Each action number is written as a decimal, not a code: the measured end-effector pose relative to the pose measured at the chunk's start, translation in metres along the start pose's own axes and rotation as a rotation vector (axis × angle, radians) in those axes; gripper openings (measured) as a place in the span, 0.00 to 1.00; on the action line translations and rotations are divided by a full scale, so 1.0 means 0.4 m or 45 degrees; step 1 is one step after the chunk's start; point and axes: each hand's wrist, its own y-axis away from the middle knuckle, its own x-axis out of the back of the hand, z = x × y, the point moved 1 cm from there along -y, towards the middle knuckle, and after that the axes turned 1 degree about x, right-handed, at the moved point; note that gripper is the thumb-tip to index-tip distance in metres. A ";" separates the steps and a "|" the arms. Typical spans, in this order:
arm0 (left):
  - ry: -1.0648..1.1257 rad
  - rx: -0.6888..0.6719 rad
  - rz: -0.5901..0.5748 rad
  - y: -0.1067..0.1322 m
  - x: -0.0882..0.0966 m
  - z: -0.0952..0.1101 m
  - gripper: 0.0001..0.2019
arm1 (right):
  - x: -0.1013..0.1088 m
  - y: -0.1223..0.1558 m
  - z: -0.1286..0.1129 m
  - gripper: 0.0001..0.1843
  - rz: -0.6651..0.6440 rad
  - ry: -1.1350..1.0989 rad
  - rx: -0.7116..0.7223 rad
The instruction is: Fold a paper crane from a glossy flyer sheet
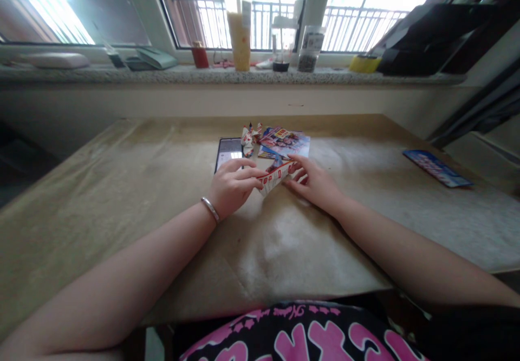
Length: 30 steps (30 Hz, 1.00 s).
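A folded piece of printed paper (274, 179), white with a red-marked edge, is held between both hands over the table. My left hand (235, 183), with a bracelet on the wrist, grips its left end between thumb and fingers. At its right end, my right hand (311, 181) pinches the paper with bent fingers. Just beyond the left hand lies a phone (228, 150) with its screen lit, partly covered by the fingers. Several small folded paper pieces (249, 138) stand beside the phone. Colourful printed sheets (290, 143) lie in a pile behind the right hand.
A blue printed booklet or packet (437, 168) lies at the right of the covered table (162, 209). Along the windowsill (182, 75) stand a tall yellow-filled cup (239, 39), a red bottle (200, 55), a clear jar (311, 50) and a black bag (430, 41).
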 end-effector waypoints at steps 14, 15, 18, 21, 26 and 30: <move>0.025 -0.062 -0.337 -0.013 0.008 0.024 0.18 | 0.032 -0.006 0.015 0.07 -0.048 0.109 0.153; 0.017 -0.054 -0.382 -0.013 0.007 0.024 0.17 | 0.033 -0.007 0.018 0.07 -0.065 0.116 0.154; -0.033 -0.061 -0.478 -0.011 0.002 0.025 0.14 | 0.035 -0.009 0.030 0.06 -0.110 0.161 0.152; -0.095 -0.031 -0.515 -0.008 -0.002 0.032 0.13 | 0.036 -0.010 0.038 0.06 -0.134 0.202 0.147; -0.148 0.015 -0.554 -0.005 -0.004 0.050 0.14 | 0.037 -0.010 0.032 0.07 -0.146 0.252 0.145; -0.126 -0.034 -0.541 -0.006 -0.005 0.057 0.14 | 0.036 -0.009 0.029 0.09 -0.156 0.255 0.156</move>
